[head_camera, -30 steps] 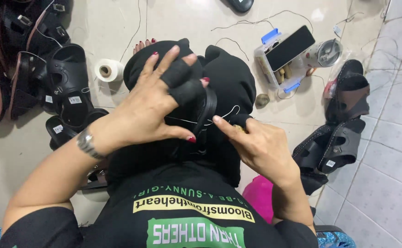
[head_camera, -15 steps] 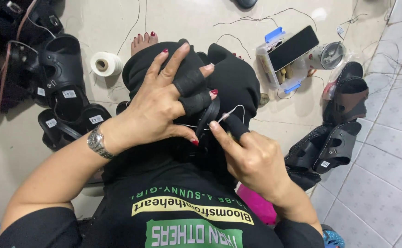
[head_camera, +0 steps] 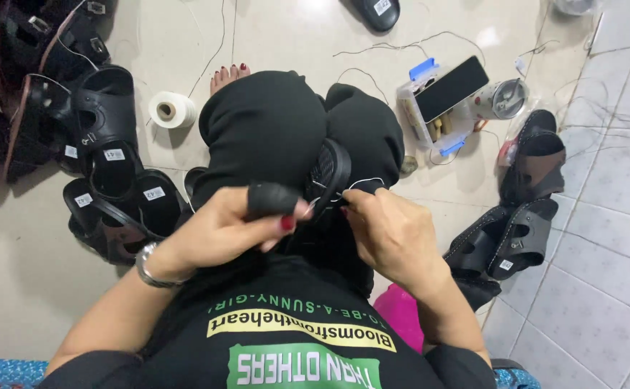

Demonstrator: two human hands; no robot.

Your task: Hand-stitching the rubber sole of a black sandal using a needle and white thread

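The left hand, spread over the sandal half a second ago, is now curled shut around its near edge, a black guard on one finger. The right hand is pinched on the white thread beside the sole, held above the knees. Sandals, a thread spool and a phone are scattered over the pale tiled floor.

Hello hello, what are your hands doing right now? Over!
Left hand holds sandal on lap. Right hand pinches thread at its edge. Nothing in the way.
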